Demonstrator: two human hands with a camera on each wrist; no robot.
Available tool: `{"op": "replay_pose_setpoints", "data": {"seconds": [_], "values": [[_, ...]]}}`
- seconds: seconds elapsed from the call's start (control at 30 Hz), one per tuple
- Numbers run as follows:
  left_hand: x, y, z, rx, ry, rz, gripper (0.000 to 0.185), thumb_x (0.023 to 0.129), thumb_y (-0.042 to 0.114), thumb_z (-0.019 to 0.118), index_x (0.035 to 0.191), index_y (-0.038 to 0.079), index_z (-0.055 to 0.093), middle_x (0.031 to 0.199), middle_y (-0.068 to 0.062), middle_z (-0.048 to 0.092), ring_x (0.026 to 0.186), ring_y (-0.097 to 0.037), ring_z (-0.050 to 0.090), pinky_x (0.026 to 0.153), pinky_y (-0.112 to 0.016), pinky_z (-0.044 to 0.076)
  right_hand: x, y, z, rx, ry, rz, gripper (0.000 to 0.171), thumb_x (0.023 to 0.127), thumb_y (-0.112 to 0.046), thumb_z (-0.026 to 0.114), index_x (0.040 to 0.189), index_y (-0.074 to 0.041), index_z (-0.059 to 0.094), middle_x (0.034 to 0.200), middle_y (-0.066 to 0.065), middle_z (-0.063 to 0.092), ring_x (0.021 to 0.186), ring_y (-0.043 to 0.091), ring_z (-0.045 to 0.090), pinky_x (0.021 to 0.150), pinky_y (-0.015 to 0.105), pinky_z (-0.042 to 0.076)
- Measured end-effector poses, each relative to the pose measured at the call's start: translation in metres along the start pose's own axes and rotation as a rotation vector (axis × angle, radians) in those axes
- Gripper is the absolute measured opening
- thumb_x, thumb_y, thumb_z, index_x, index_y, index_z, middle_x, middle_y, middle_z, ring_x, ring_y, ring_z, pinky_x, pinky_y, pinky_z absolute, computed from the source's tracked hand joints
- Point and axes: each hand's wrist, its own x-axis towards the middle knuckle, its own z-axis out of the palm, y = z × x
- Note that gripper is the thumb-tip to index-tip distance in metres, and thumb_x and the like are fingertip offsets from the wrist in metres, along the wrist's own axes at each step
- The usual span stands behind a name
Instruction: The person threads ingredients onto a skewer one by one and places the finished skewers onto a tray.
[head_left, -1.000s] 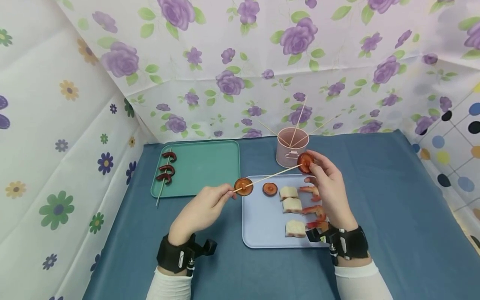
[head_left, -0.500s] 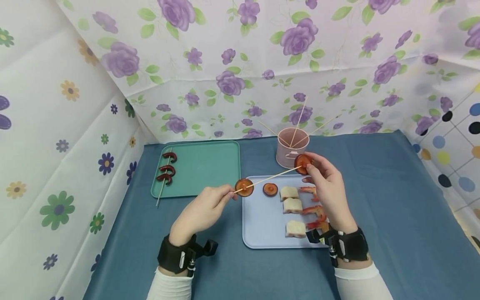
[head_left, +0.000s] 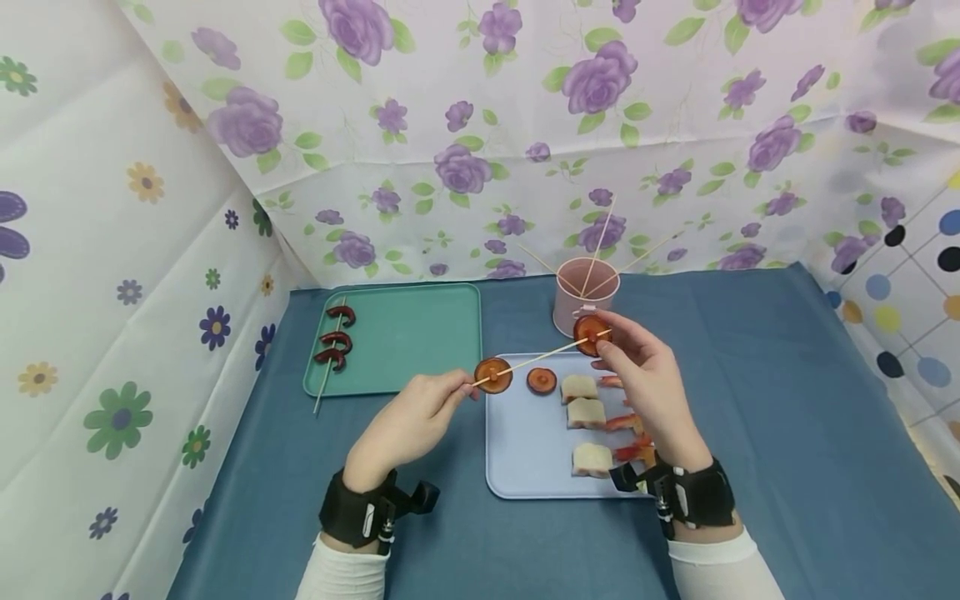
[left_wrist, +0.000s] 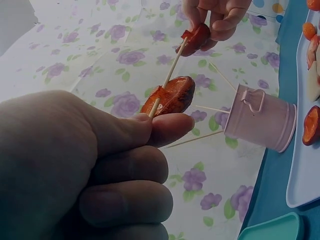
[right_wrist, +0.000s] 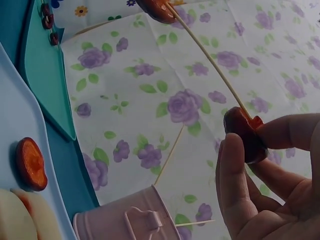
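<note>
Centre frame: your left hand point(head_left: 408, 425) pinches skewer point(head_left: 543, 356); right hand point(head_left: 645, 379) pinches second slice point(head_left: 590, 334) at tip. Next, I'd judge: slide it down.

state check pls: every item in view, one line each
left hand: pinching the skewer's near end
right hand: holding second slice at the skewer tip
skewer: held in the air, tilted
first slice: threaded on skewer
second slice: pierced at the tip
loose slice: flat on blue tray
pink cup: upright, sticks inside
finished skewer: lying on green tray
</note>
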Motion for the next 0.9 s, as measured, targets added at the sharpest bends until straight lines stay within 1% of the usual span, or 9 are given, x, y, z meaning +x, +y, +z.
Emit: {"op": "replay_pose_setpoints", "data": {"seconds": [0.17,0.27,0.4,0.47,0.53,0.6,0.73,0.8,0.9], "values": [[0.0,0.001,0.001,-0.003,0.002,0.003,0.022,0.116,0.018,0.051,0.113,0.012,0.072,0.083,0.008,0.061,0.068,-0.01,0.048,0.066,-0.032,0.045,-0.001,0.0,0.006,0.013,-0.056,0.023,0.049,0.107,-0.024,0.072,0.153,-0.014,0.06,0.119,0.011,0.07,0.099,0.02,0.073,0.076,0.027,0.057],[0.0,0.002,0.0,-0.009,0.006,0.003,0.022,0.116,0.018,0.051,0.113,0.012,0.072,0.081,0.007,0.059,0.067,-0.011,0.048,0.065,-0.033,0.045,-0.001,0.0,0.01,0.053,-0.078,0.037,0.051,0.104,-0.023,0.075,0.152,-0.013,0.061,0.119,0.011,0.07,0.104,0.02,0.072,0.083,0.025,0.057],[0.001,0.003,0.001,-0.013,0.011,0.021,0.022,0.116,0.016,0.051,0.114,0.01,0.072,0.091,0.003,0.067,0.073,-0.011,0.053,0.07,-0.034,0.049,-0.001,-0.001,0.016,0.104,-0.124,0.066,0.051,0.103,-0.021,0.077,0.15,-0.01,0.062,0.125,0.012,0.071,0.109,0.021,0.072,0.092,0.028,0.058],[0.002,0.004,0.001,-0.008,0.011,0.028,0.022,0.115,0.015,0.051,0.114,0.01,0.073,0.097,0.002,0.07,0.077,-0.012,0.055,0.073,-0.034,0.05,-0.002,-0.001,0.019,0.099,-0.153,0.078,0.052,0.102,-0.02,0.078,0.149,-0.008,0.062,0.127,0.012,0.071,0.111,0.02,0.071,0.092,0.029,0.058],[0.002,0.005,0.002,-0.007,0.007,0.031,0.022,0.115,0.014,0.051,0.114,0.01,0.073,0.098,0.002,0.071,0.077,-0.013,0.056,0.073,-0.034,0.05,-0.002,0.0,0.022,0.083,-0.183,0.079,0.052,0.101,-0.018,0.079,0.149,-0.007,0.062,0.129,0.013,0.071,0.109,0.02,0.072,0.09,0.031,0.06],[0.002,0.005,0.002,-0.012,0.003,0.033,0.022,0.115,0.013,0.051,0.114,0.011,0.073,0.099,0.001,0.071,0.078,-0.013,0.057,0.074,-0.035,0.05,-0.002,0.0,0.025,0.055,-0.208,0.072,0.052,0.1,-0.019,0.08,0.148,-0.008,0.063,0.129,0.013,0.071,0.107,0.021,0.072,0.086,0.033,0.061],[0.001,0.005,0.002,-0.027,-0.011,0.034,0.022,0.115,0.012,0.051,0.115,0.012,0.073,0.105,-0.002,0.074,0.085,-0.013,0.062,0.078,-0.036,0.053,-0.002,0.002,0.029,0.02,-0.252,0.067,0.052,0.099,-0.021,0.081,0.148,-0.013,0.065,0.128,0.01,0.073,0.107,0.026,0.073,0.083,0.037,0.062],[0.001,0.005,0.002,-0.033,-0.017,0.03,0.022,0.115,0.012,0.05,0.116,0.012,0.073,0.108,-0.002,0.075,0.088,-0.012,0.064,0.08,-0.037,0.054,-0.002,0.003,0.03,0.017,-0.263,0.073,0.052,0.099,-0.022,0.082,0.147,-0.014,0.065,0.128,0.009,0.074,0.11,0.027,0.073,0.085,0.038,0.061],[0.001,0.004,0.001,-0.036,-0.019,0.028,0.023,0.115,0.012,0.05,0.115,0.012,0.073,0.107,-0.002,0.075,0.088,-0.013,0.064,0.079,-0.037,0.053,-0.002,0.003,0.031,0.029,-0.268,0.078,0.052,0.099,-0.022,0.082,0.147,-0.013,0.066,0.128,0.01,0.074,0.111,0.027,0.073,0.086,0.037,0.061]]}}
